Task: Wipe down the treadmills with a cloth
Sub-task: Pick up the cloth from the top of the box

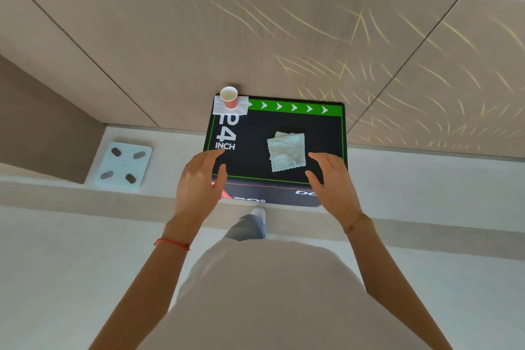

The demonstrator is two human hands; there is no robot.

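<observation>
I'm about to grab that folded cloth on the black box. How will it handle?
The cloth looks crumpled and soft, so it will likely go floppy and unfold when lifted. It probably weighs little and may slide if pushed.

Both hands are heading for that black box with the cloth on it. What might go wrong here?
The paper cup stands on a napkin at the far left corner of the black box; jostling the box might tip it. The left hand and right hand are both open near the folded cloth; a careless grab might drag it off the near edge.

Crumpled fabric cloth (287, 151), matt box (255, 133)
</observation>
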